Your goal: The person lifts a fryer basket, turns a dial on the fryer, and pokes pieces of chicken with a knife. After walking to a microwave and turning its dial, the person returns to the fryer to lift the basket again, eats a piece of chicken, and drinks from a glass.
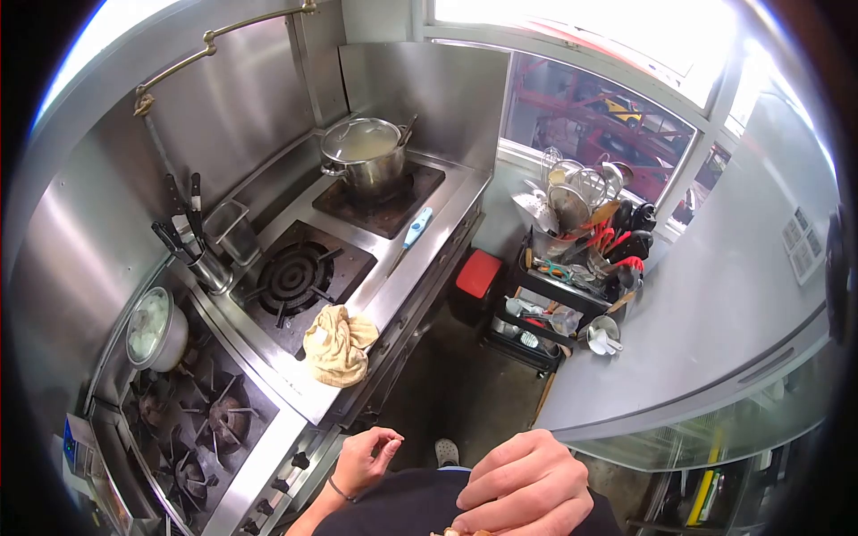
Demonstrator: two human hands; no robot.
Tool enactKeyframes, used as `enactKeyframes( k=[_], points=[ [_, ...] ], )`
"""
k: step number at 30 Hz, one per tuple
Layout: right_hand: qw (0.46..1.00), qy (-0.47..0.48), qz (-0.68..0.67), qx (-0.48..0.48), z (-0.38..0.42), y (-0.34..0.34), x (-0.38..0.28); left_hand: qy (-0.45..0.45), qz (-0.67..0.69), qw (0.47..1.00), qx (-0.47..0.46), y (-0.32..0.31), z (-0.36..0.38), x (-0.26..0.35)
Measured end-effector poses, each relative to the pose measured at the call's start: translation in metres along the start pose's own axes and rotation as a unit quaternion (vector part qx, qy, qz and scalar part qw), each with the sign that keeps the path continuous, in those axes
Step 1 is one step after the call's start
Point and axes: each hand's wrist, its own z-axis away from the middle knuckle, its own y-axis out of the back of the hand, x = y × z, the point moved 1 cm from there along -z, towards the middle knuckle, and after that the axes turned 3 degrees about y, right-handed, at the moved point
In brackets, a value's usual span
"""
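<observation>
Right hand (527, 487) — fingers curled over a small brownish item (463, 532) at the bottom edge, mostly hidden; likely light, taken by fingertip pinch. Left hand (365, 460) — thumb and fingertips pinched, contents indiscernible. Stove edge (295, 438) alongside.

text: none readable | labels: none | numbers: none | signs: none

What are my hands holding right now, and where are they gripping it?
The left hand pinches its fingertips together with nothing visible between them. The right hand curls over something small and brownish at the frame's bottom edge; what it is cannot be told.
</observation>
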Motion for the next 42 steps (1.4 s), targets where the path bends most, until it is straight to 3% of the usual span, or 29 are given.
enactKeyframes(
  k=[4,6,9,12,13,16,22,24,25,26,27,28,29,30,31,32,34,37,38,40,42],
  points=[
    [0.997,0.008,0.068,-0.035,0.007,0.003,-0.001,-0.001,0.024,1.000,0.014,0.000,0.000,-0.001],
    [0.998,-0.037,0.044,-0.009,-0.008,0.000,-0.006,-0.011,0.007,1.000,0.012,0.002,-0.001,0.002],
    [0.987,0.047,0.106,-0.108,-0.015,0.002,-0.007,-0.011,0.001,1.000,-0.006,0.002,-0.002,-0.001],
    [0.990,0.000,0.053,-0.130,-0.013,0.001,-0.019,-0.008,0.010,1.000,-0.008,0.002,-0.001,-0.001],
    [0.997,0.020,0.060,-0.039,-0.011,-0.009,-0.015,-0.006,0.008,1.000,-0.009,0.004,0.000,0.001],
    [0.995,0.056,0.072,-0.051,-0.010,-0.009,-0.008,-0.001,0.009,1.000,-0.005,0.005,-0.002,0.004],
    [0.993,0.014,0.109,-0.041,-0.008,-0.013,-0.005,-0.013,0.008,1.000,0.004,0.002,0.000,0.001],
    [0.995,0.041,0.072,0.060,-0.001,-0.020,0.002,0.010,0.041,0.999,0.007,0.001,-0.001,0.002],
    [0.995,-0.051,0.022,-0.079,-0.011,-0.004,-0.006,0.073,0.184,0.980,-0.018,-0.010,0.001,-0.008],
    [0.997,-0.043,0.034,-0.059,-0.011,-0.009,-0.004,0.136,0.324,0.935,-0.039,-0.023,0.006,-0.015],
    [0.999,-0.010,0.036,-0.003,0.003,-0.016,0.012,0.236,0.547,0.783,-0.180,-0.027,0.005,-0.002],
    [0.998,0.013,0.035,0.057,0.023,-0.022,0.026,0.322,0.445,0.759,-0.350,-0.023,0.001,0.024],
    [0.997,-0.030,0.033,0.070,0.024,-0.018,0.036,0.174,0.658,0.613,-0.401,-0.053,0.022,-0.007],
    [0.993,-0.074,0.033,0.085,0.026,-0.012,0.049,0.369,0.673,0.499,-0.402,-0.048,0.021,0.015],
    [0.978,-0.169,0.046,0.110,0.037,-0.009,0.054,0.371,0.710,0.423,-0.424,-0.070,0.008,0.004],
    [0.954,-0.261,0.057,0.132,0.049,-0.006,0.058,0.411,0.696,0.456,-0.372,-0.066,-0.002,0.009],
    [0.934,-0.314,0.043,0.164,0.064,0.005,0.066,0.377,0.714,0.447,-0.385,-0.063,-0.011,0.003],
    [0.876,-0.362,-0.013,0.318,0.060,0.002,0.065,0.423,0.707,0.431,-0.368,-0.071,-0.008,0.009],
    [0.881,-0.371,0.033,0.291,0.063,0.004,0.069,0.403,0.730,0.407,-0.372,-0.079,-0.005,-0.002],
    [0.882,-0.388,0.056,0.262,0.069,0.007,0.070,0.424,0.705,0.435,-0.366,-0.075,-0.010,0.002],
    [0.881,-0.383,0.064,0.269,0.076,0.011,0.072,0.437,0.705,0.427,-0.360,-0.078,-0.012,0.002]
  ],
)
